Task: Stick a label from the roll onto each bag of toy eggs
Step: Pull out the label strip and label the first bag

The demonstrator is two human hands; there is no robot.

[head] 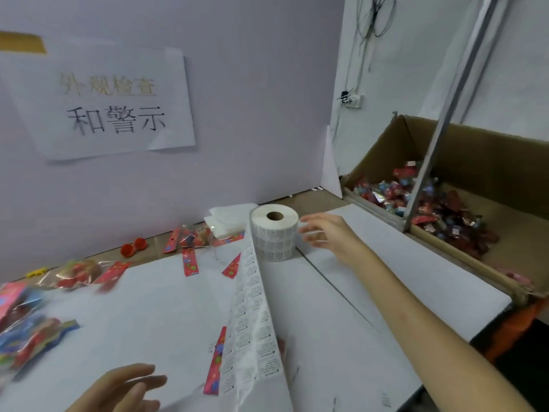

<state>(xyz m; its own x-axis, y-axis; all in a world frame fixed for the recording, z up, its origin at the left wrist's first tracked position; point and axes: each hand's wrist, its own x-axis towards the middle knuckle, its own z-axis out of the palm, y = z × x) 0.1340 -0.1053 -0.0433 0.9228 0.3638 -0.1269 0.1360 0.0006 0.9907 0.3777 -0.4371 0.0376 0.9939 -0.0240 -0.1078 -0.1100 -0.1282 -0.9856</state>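
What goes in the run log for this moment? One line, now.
right hand: open, at label roll, contact unclear | left hand: open, holds nothing | label strip: unrolled across table

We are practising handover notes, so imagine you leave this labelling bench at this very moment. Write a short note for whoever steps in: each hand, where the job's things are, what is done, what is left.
Left hand: open, holding nothing, low over the table near the strip's end.
Right hand: open, fingers spread just right of the label roll; contact unclear.
Label strip runs from the roll towards you, over one bag.
More bags lie at the left; the cardboard box holds a pile.
Done: unclear; some boxed bags seem labelled. Left: the table's bags.
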